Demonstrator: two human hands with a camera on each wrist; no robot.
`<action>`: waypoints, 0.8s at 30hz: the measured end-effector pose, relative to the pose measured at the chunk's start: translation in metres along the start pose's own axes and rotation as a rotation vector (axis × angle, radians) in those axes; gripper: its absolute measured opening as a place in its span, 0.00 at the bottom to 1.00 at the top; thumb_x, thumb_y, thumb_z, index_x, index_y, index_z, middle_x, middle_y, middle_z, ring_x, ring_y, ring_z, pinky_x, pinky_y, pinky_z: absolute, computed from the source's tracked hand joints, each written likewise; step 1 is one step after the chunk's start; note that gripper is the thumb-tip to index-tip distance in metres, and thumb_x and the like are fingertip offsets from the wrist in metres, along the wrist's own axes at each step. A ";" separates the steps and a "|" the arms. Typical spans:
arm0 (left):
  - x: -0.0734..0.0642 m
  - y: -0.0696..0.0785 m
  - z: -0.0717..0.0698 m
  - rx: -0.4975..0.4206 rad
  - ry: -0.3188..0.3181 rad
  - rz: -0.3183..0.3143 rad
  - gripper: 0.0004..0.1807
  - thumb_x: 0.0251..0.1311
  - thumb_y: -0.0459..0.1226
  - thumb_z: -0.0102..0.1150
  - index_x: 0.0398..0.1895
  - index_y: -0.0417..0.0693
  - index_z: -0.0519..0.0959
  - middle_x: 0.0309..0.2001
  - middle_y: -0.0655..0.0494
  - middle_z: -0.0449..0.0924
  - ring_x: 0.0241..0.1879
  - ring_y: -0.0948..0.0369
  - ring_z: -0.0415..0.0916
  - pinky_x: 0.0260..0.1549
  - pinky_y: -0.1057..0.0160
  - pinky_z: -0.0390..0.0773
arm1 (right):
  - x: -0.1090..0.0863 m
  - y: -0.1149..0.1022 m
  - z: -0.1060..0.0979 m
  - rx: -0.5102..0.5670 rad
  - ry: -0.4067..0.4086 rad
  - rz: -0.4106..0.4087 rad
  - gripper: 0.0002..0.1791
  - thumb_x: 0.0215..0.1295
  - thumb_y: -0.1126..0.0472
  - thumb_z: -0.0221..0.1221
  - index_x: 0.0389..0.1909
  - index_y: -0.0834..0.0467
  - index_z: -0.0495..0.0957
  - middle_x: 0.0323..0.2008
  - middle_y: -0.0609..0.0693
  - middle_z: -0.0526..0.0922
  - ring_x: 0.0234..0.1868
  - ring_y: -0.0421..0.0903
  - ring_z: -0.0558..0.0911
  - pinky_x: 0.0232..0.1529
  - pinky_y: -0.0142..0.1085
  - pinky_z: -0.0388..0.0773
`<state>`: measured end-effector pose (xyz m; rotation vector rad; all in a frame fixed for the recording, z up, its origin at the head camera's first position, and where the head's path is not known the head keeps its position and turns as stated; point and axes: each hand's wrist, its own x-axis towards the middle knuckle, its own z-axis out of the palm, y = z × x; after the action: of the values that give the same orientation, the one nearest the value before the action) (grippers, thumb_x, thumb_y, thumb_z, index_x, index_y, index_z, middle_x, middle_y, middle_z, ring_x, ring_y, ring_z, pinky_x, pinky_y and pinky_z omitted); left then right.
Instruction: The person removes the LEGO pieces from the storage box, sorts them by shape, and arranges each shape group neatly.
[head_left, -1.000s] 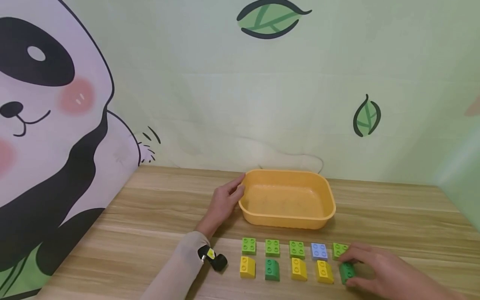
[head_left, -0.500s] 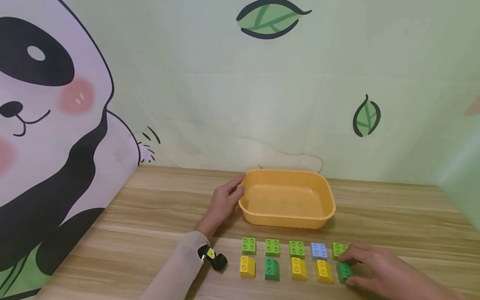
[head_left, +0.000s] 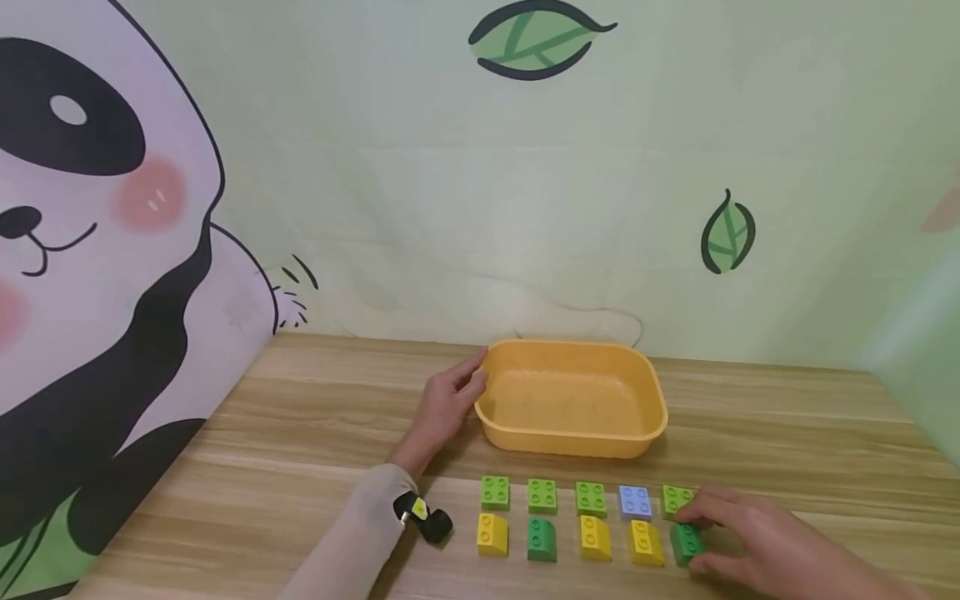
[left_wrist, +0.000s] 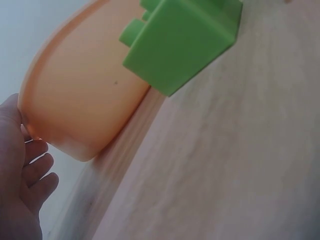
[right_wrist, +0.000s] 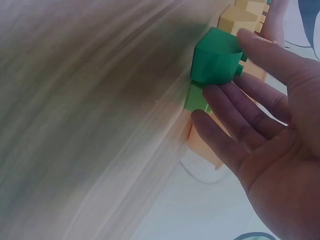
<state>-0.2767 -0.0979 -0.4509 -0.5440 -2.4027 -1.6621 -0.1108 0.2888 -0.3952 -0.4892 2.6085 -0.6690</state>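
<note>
A yellow plastic basin [head_left: 570, 443] stands at the back of the table, and my left hand [head_left: 442, 408] touches its left side. In the left wrist view, the lower fingers of that hand [left_wrist: 20, 170] are loosely bent, off the basin wall. At the right end of the front row, my right hand [head_left: 757, 533] pinches a dark green sloped toy brick [head_left: 686, 546] between thumb and fingers. In the right wrist view the thumb tip meets the dark green brick [right_wrist: 215, 60] near its studs. Right behind it sits a light green brick [head_left: 677, 500], partly covered by the fingers.
The back row holds more light green bricks [head_left: 542, 496] and a blue one [head_left: 635, 502]. In front lie yellow sloped bricks [head_left: 492, 534] and another dark green one [head_left: 541, 540]. A printed cloth wall [head_left: 420, 208] rises behind the wooden table [head_left: 787, 433].
The dark green brick in my right hand has shifted slightly left, closer to the neighbouring yellow brick. My left hand stays at the basin, and the head view has shifted a little.
</note>
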 end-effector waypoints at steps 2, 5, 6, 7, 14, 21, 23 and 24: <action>0.000 0.001 0.000 -0.003 0.003 0.002 0.24 0.79 0.38 0.58 0.74 0.43 0.75 0.72 0.49 0.75 0.71 0.49 0.71 0.70 0.48 0.72 | -0.001 -0.001 -0.001 0.008 0.008 0.000 0.21 0.65 0.42 0.72 0.55 0.45 0.83 0.51 0.40 0.82 0.45 0.37 0.81 0.47 0.45 0.88; -0.001 0.001 0.001 -0.001 0.003 -0.003 0.24 0.79 0.39 0.58 0.74 0.43 0.75 0.72 0.50 0.75 0.72 0.49 0.71 0.70 0.47 0.71 | -0.002 0.000 -0.003 0.004 0.044 -0.045 0.21 0.66 0.41 0.71 0.54 0.46 0.84 0.50 0.39 0.84 0.45 0.36 0.82 0.46 0.44 0.88; -0.001 0.002 0.001 0.000 0.002 -0.003 0.24 0.79 0.39 0.57 0.74 0.43 0.75 0.72 0.50 0.74 0.72 0.49 0.71 0.70 0.47 0.71 | -0.002 0.000 -0.004 -0.006 0.061 -0.068 0.21 0.67 0.41 0.70 0.54 0.47 0.84 0.50 0.39 0.84 0.45 0.36 0.82 0.46 0.43 0.88; -0.001 0.002 0.001 0.002 0.001 -0.003 0.24 0.79 0.39 0.57 0.74 0.43 0.75 0.73 0.50 0.74 0.72 0.49 0.71 0.70 0.47 0.71 | -0.002 0.001 -0.005 -0.017 0.075 -0.092 0.21 0.68 0.41 0.70 0.53 0.48 0.84 0.49 0.38 0.84 0.45 0.36 0.83 0.45 0.42 0.88; -0.001 -0.002 0.002 0.005 0.003 0.013 0.25 0.80 0.40 0.57 0.74 0.41 0.75 0.73 0.47 0.74 0.72 0.49 0.70 0.71 0.47 0.71 | -0.002 0.005 -0.006 -0.078 0.146 -0.201 0.21 0.70 0.40 0.67 0.52 0.51 0.84 0.47 0.37 0.85 0.45 0.35 0.83 0.44 0.39 0.88; -0.003 -0.001 0.001 0.021 0.022 0.017 0.26 0.81 0.41 0.55 0.76 0.41 0.72 0.73 0.50 0.73 0.73 0.51 0.69 0.73 0.49 0.68 | -0.002 0.005 -0.013 -0.078 0.161 -0.154 0.21 0.72 0.40 0.66 0.53 0.50 0.84 0.48 0.38 0.85 0.46 0.35 0.83 0.44 0.40 0.88; -0.004 -0.001 -0.001 0.032 0.028 0.017 0.27 0.81 0.41 0.55 0.77 0.41 0.71 0.73 0.50 0.73 0.73 0.51 0.69 0.73 0.49 0.68 | -0.001 0.004 -0.015 -0.078 0.179 -0.147 0.19 0.72 0.42 0.66 0.53 0.50 0.84 0.49 0.39 0.86 0.46 0.37 0.83 0.44 0.41 0.88; -0.005 -0.001 -0.002 0.035 0.032 0.019 0.27 0.81 0.41 0.54 0.78 0.40 0.70 0.74 0.50 0.72 0.73 0.50 0.69 0.73 0.48 0.68 | -0.001 0.004 -0.016 -0.082 0.197 -0.144 0.19 0.72 0.43 0.66 0.53 0.51 0.84 0.49 0.40 0.86 0.47 0.39 0.84 0.45 0.42 0.88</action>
<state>-0.2724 -0.1013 -0.4531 -0.5291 -2.3917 -1.6051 -0.1185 0.2984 -0.3847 -0.6728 2.8151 -0.6890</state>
